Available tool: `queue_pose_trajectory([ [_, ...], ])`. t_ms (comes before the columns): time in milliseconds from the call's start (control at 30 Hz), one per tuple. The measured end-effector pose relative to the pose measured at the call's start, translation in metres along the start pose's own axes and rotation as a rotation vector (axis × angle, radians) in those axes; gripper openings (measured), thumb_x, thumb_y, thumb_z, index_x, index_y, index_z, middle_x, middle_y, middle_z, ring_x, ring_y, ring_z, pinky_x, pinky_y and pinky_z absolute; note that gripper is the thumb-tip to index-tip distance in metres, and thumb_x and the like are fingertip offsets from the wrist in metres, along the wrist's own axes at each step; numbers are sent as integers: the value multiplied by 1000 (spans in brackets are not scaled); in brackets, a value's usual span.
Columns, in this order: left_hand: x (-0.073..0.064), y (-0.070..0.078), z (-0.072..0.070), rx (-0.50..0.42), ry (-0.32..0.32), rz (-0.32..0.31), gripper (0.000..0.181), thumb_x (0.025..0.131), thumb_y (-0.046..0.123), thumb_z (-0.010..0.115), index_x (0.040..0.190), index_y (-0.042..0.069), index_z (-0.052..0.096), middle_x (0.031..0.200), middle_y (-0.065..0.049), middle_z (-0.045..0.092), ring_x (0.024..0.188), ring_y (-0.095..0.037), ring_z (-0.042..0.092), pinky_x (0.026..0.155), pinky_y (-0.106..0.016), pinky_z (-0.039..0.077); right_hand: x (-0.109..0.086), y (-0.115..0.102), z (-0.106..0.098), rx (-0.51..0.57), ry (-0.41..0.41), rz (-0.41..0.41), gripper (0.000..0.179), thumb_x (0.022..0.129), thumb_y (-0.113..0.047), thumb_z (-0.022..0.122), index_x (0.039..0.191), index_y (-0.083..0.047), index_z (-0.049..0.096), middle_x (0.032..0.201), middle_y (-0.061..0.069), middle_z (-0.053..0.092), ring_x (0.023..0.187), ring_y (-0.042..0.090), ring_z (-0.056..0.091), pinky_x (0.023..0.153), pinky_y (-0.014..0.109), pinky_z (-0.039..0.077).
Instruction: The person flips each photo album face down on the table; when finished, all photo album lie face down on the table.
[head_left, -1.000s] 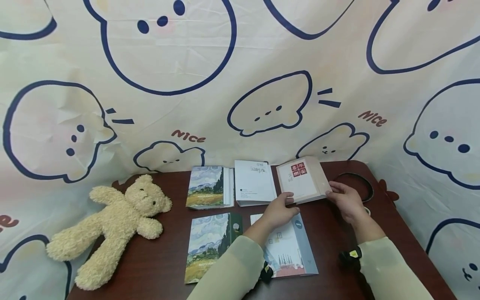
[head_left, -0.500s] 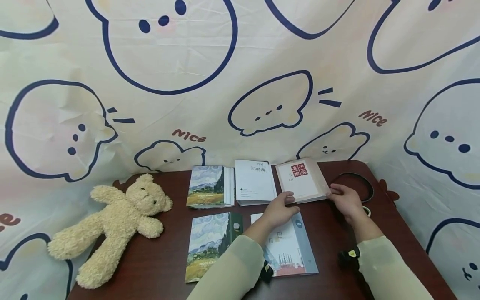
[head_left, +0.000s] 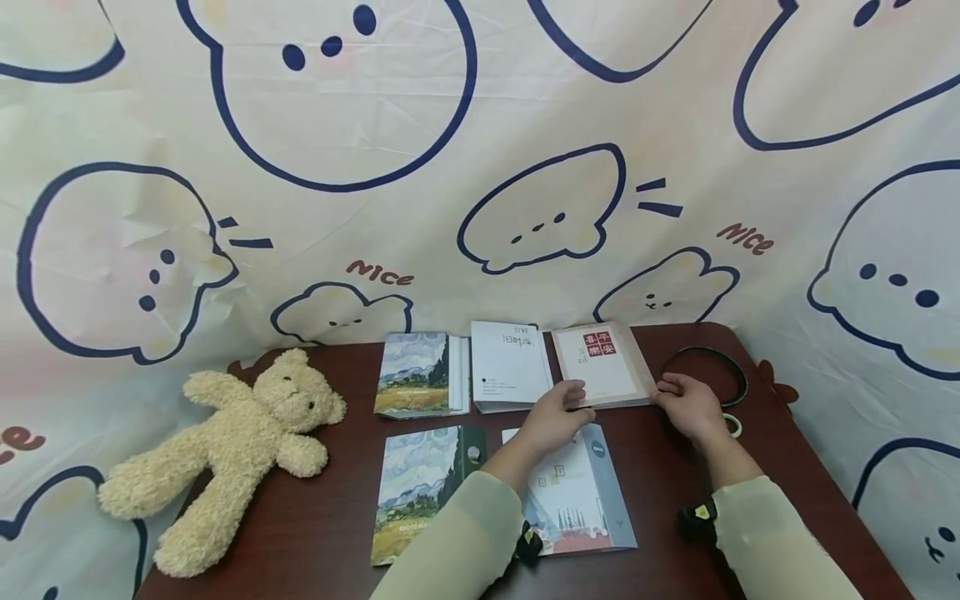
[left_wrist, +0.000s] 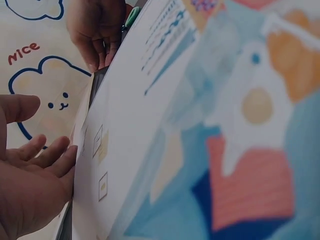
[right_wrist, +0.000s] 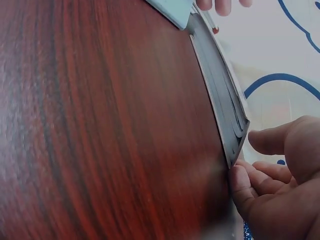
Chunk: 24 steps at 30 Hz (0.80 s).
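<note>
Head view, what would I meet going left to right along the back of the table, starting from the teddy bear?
Teddy bear, landscape-covered book, white book, book with the red emblem, black loop.

In the left wrist view, the flat white-and-blue album with a printed cartoon dog (left_wrist: 250,180) is blurred, and the right edge cuts it; the bare left grip (left_wrist: 32,182) is cut by the left edge. In the head view, the pale green cloth sleeve (head_left: 465,537) hides part of the landscape-printed album with a dark green spine (head_left: 416,487). On the thick cream album with red characters (head_left: 603,367), the thin column of writing is too small to read. In the right wrist view, the bare right grip (right_wrist: 285,200) is cut by the right edge.
</note>
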<state>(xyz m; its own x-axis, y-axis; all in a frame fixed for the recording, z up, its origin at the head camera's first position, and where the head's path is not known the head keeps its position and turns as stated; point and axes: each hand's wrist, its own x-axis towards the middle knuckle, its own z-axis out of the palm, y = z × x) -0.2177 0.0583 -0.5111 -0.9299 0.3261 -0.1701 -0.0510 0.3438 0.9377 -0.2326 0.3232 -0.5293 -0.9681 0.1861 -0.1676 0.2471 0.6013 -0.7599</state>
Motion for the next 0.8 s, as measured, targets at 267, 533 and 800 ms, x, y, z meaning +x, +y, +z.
queue_pose_trajectory([
  [267, -1, 1, -8, -28, 17, -12, 53, 99, 28, 69, 149, 19, 55, 144, 0, 61, 133, -20, 58, 111, -44, 46, -3, -6, 1, 1, 17, -18, 62, 103, -24, 61, 151, 9, 42, 144, 30, 56, 131, 44, 56, 105, 56, 47],
  [533, -5, -1, -15, -62, 33, -21, 53, 99, 27, 69, 149, 18, 55, 145, 0, 60, 135, -21, 57, 112, -46, 45, -3, -19, 7, 14, 66, -42, 59, 102, -22, 61, 151, 6, 46, 143, 28, 57, 128, 41, 58, 104, 54, 49],
  [800, -14, -5, -27, -94, 74, -3, 52, 99, 23, 69, 149, 15, 55, 147, -4, 58, 138, -27, 53, 112, -49, 44, -3, -34, 19, 68, 121, -67, 53, 101, -20, 60, 149, 3, 51, 138, 23, 62, 124, 35, 59, 102, 47, 49],
])
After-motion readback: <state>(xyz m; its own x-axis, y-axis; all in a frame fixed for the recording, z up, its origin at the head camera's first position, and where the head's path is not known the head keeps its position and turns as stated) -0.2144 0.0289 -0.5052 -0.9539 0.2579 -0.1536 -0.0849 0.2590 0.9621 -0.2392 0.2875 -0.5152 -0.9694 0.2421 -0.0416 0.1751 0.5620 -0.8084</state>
